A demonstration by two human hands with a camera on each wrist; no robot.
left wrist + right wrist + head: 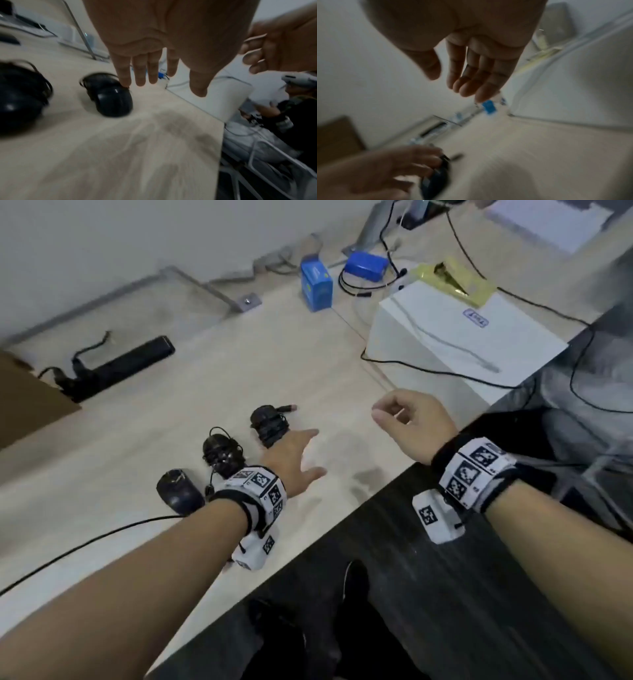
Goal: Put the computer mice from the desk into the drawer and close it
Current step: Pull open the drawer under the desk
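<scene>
Three black computer mice with wound cables lie in a row on the light wooden desk [308,364]: a far mouse [269,422], a middle mouse [222,453] and a near mouse [178,489]. My left hand [308,453] hovers palm down beside the far mouse [113,97], fingers straight. Its little finger [124,75] touches the mouse's top. My right hand [387,414] floats above the desk to the right with loosely curled fingers [467,88] and holds nothing. No drawer is in view.
A white box [462,337] with a yellow packet stands at the right, ringed by black cables. Two blue boxes [317,284] sit at the back, a black power strip [120,368] at the left, brown cardboard [27,402] at the far left. The desk's front edge runs diagonally.
</scene>
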